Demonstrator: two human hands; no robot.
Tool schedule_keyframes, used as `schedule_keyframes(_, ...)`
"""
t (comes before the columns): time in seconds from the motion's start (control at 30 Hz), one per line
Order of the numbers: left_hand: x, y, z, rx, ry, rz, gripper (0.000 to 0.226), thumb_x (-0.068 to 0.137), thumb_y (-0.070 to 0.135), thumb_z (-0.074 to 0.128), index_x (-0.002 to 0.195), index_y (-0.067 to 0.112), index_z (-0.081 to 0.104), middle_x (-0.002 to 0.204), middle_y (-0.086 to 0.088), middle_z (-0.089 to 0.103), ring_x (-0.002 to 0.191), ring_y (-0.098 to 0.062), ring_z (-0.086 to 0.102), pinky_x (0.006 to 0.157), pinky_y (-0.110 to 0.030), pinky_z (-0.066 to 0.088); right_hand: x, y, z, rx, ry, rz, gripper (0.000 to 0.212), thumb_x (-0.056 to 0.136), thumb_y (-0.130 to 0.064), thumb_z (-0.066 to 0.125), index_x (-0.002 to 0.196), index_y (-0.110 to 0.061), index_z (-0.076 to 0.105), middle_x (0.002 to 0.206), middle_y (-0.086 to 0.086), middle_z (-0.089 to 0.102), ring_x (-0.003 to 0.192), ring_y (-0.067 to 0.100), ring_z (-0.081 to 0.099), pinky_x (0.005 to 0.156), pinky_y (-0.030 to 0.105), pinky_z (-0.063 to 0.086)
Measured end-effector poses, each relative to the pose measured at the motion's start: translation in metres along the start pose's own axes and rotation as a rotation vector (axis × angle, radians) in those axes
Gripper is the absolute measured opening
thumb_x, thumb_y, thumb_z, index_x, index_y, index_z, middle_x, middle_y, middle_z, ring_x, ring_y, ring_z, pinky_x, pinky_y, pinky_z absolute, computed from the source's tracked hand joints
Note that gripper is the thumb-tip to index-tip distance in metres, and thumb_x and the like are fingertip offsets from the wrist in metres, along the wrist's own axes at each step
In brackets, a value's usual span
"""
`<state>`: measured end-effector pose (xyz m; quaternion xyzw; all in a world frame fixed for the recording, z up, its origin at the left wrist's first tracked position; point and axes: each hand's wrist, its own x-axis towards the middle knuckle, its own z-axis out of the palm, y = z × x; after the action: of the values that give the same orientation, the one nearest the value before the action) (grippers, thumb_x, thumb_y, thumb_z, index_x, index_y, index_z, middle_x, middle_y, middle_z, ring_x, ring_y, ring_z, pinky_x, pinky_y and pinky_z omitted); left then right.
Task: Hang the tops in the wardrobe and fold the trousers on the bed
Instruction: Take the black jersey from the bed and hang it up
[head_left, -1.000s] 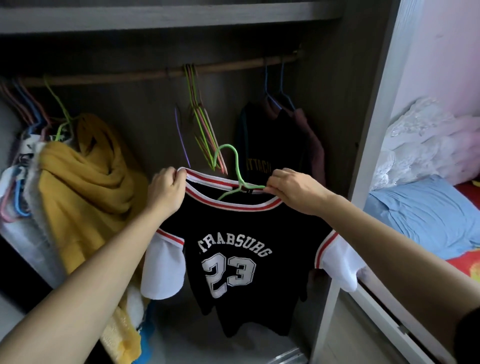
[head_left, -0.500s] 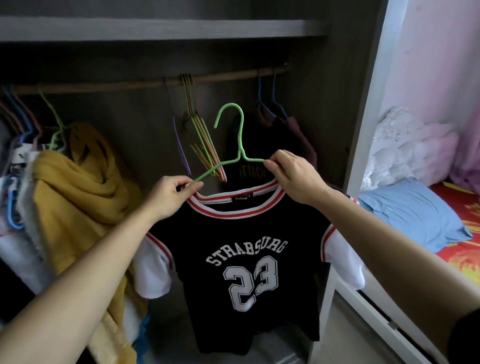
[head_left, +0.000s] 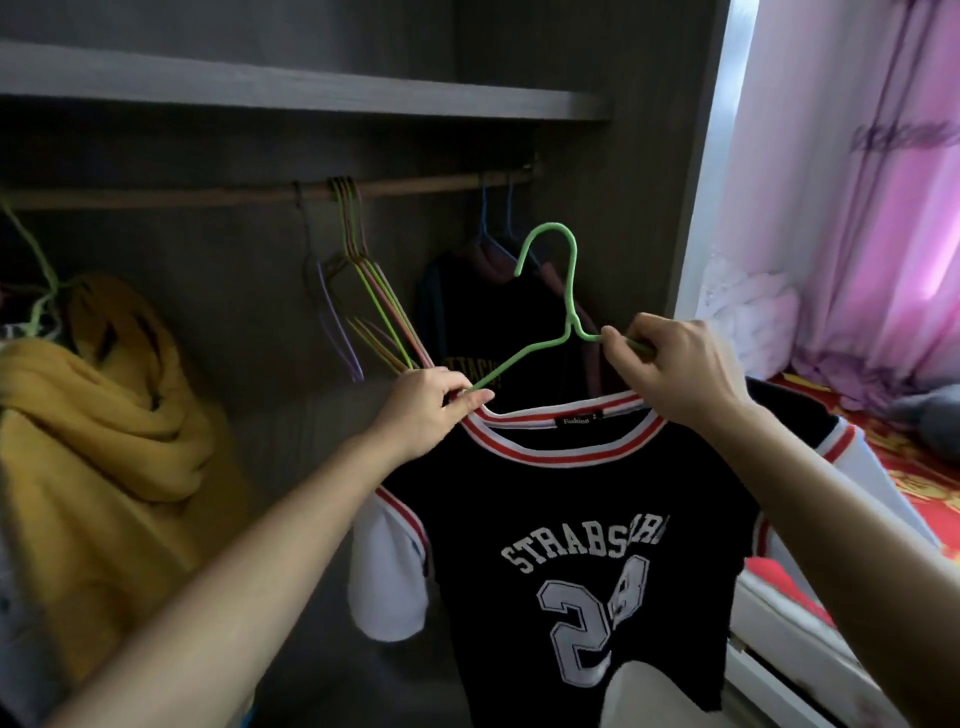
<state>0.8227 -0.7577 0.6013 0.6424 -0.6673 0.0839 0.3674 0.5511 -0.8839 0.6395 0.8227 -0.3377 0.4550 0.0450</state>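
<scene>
A black jersey top with white sleeves, a red-and-white collar and the number 23 hangs from a green wire hanger in front of the open wardrobe. My left hand pinches the hanger's left arm together with the collar. My right hand grips the hanger's right arm at the other side of the collar. The hanger's hook stands upright, below the wooden rail and apart from it.
On the rail hang several empty coloured wire hangers, a dark top at the right and a yellow garment at the left. A shelf runs above. The bed with a red cover and pink curtain lie right.
The hanger's hook has risen out of the collar and now stands upright. The view has moved closer to the wardrobe and shifted up; both hands keep their hold at the collar.
</scene>
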Motion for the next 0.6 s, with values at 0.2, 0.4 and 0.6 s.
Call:
schedule_keyframes(0.2, 0.032, -0.002, -0.014, 0.145, 0.089, 0.027, 0.032, 0.091, 0.047, 0.064, 0.082, 0.018, 0.074, 0.078, 0.001, 0.061, 0.073, -0.021, 0.06, 0.062, -0.032, 0.046, 0.025, -0.001, 0.015, -0.216, -0.096, 0.039, 0.058, 0.094, -0.071, 0.036, 0.072, -0.022, 0.058, 0.064, -0.001, 0.062, 0.066, 0.028, 0.063, 0.062, 0.04, 0.054)
schedule_keyframes(0.4, 0.101, -0.021, -0.06, 0.492, 0.27, -0.017, 0.036, 0.091, 0.042, 0.06, 0.118, 0.017, 0.066, 0.12, -0.007, 0.058, 0.115, -0.028, 0.051, 0.094, -0.038, 0.041, 0.089, -0.021, 0.056, -0.199, -0.148, 0.138, 0.053, 0.096, -0.065, 0.041, 0.084, -0.019, 0.064, 0.07, 0.003, 0.055, 0.071, 0.033, 0.06, 0.057, 0.034, 0.035)
schedule_keyframes(0.6, 0.162, -0.048, -0.089, 0.857, 0.223, -0.207, 0.066, 0.089, 0.05, 0.055, 0.145, 0.017, 0.039, 0.148, -0.016, 0.038, 0.136, -0.035, 0.035, 0.108, -0.051, 0.03, 0.181, -0.053, 0.097, 0.198, -0.34, 0.265, 0.03, 0.097, -0.043, 0.052, 0.093, -0.017, 0.065, 0.085, 0.004, 0.063, 0.08, 0.028, 0.06, 0.066, 0.035, 0.046)
